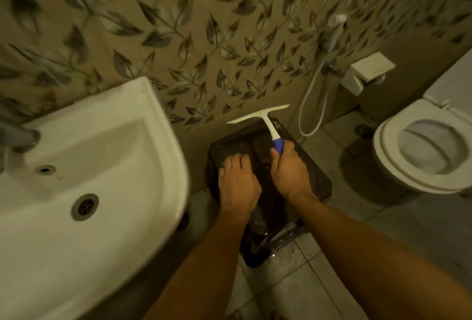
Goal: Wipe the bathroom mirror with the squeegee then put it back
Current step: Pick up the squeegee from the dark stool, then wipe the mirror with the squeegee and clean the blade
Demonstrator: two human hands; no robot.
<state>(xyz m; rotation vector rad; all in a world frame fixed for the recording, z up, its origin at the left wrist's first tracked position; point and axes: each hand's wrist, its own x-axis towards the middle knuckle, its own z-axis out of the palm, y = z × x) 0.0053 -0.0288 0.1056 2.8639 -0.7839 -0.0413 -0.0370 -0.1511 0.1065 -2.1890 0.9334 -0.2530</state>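
Observation:
A squeegee (265, 120) with a white blade and a white-and-blue handle is in the centre of the head view, its blade up near the wall. My right hand (290, 170) grips the blue end of the handle. My left hand (237, 183) rests beside it, fingers spread on the top of a dark stool or bin (316, 181) that stands on the floor against the wall. The squeegee hangs over that dark top. No mirror is in view.
A white washbasin (153, 146) fills the left side, with a tap at its far left edge. A white toilet (383, 156) stands at the right, a spray hose (310, 95) hanging on the leaf-patterned wall (194, 38). Wet floor tiles (301, 263) lie below.

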